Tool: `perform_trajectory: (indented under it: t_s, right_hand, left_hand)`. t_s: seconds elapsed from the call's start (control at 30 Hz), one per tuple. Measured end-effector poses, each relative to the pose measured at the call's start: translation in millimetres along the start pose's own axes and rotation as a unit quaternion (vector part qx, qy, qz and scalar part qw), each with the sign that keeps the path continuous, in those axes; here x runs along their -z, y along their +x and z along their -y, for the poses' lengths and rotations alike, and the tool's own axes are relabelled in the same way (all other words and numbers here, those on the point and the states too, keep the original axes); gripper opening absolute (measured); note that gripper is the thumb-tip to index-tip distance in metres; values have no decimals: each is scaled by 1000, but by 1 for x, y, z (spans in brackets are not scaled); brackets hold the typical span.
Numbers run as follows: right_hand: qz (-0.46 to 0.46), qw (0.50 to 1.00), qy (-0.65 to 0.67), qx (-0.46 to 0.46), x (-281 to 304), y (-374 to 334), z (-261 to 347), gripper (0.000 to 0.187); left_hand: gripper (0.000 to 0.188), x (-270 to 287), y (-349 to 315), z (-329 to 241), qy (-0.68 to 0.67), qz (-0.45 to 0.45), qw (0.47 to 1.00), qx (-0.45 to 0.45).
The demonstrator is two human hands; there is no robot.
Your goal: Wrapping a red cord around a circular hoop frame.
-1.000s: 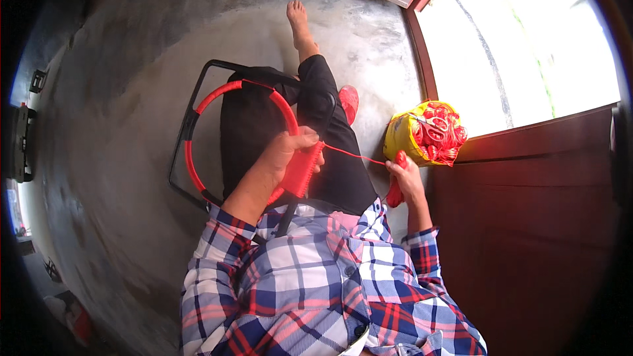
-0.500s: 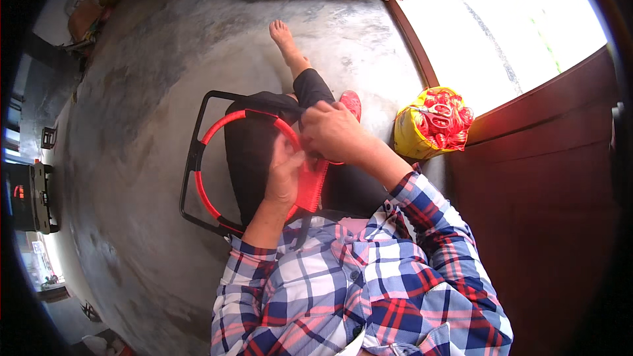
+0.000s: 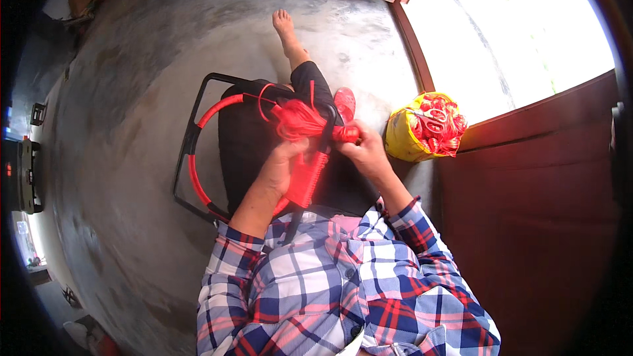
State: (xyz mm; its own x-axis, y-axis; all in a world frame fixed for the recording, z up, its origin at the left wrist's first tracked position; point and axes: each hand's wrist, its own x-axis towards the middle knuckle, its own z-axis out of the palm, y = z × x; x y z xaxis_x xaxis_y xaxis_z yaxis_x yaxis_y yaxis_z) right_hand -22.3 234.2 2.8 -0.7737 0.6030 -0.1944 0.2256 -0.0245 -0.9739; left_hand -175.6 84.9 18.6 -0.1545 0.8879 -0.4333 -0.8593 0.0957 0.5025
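Observation:
A black frame [image 3: 192,137] with a round ring [image 3: 196,178] lies across my lap. Red cord covers much of the ring, and a dense red wound section [image 3: 305,181] is at its right. My left hand [image 3: 285,163] is closed at this section, its fingers partly hidden. A loose bundle of red cord [image 3: 297,118] passes across the frame's right bar, with loops and a loose end sticking up. Right of that bar, my right hand [image 3: 368,150] pinches the gathered end of the bundle.
A yellow bag [image 3: 403,137] full of red cord stands on the floor to the right, with scissors [image 3: 432,117] on top. A dark red door panel [image 3: 527,224] rises beside it. My bare foot [image 3: 283,26] and a red shoe [image 3: 344,103] lie ahead.
The red cord bundle has come into view across the frame's right bar. My right hand has moved right and nearer to me, holding its end. The view has shifted slightly.

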Motion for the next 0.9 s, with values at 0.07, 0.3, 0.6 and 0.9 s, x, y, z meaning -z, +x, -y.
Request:
perform_trajectory:
  t_s: [0.07,0.3,0.6,0.9]
  right_hand:
    - [-36,990,37,134,12,-1,-4,14]
    - [88,967,230,66,8,-2,8,19]
    - [-46,939,339,25,26,-20,39,47]
    - [37,809,499,308,145,-88,98,23]
  left_hand:
    - [43,1,0,-1,16,-6,1000,5]
    - [25,-12,-5,-5,22,-19,1000,10]
    - [18,-8,-4,-2,70,-85,993,34]
    - [21,-9,-5,-5,88,-95,991,28]
